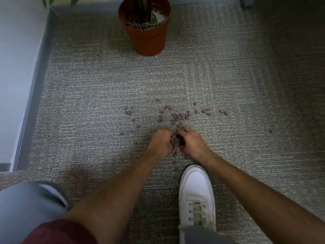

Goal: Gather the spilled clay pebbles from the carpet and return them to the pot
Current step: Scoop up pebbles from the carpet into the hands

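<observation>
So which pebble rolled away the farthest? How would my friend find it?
Start at the white shoe and look right across the carpet, past the right hand. One dark pebble lies there alone, well apart from the main scatter.

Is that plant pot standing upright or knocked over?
Upright. The pot stands on its base on the carpet, rim facing up, with pebbles inside.

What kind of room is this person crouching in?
Probably an office or a carpeted room at home, near a corner. Grey patterned carpet covers the floor, a pale wall with a grey baseboard runs alongside, and a potted plant stands there.
</observation>
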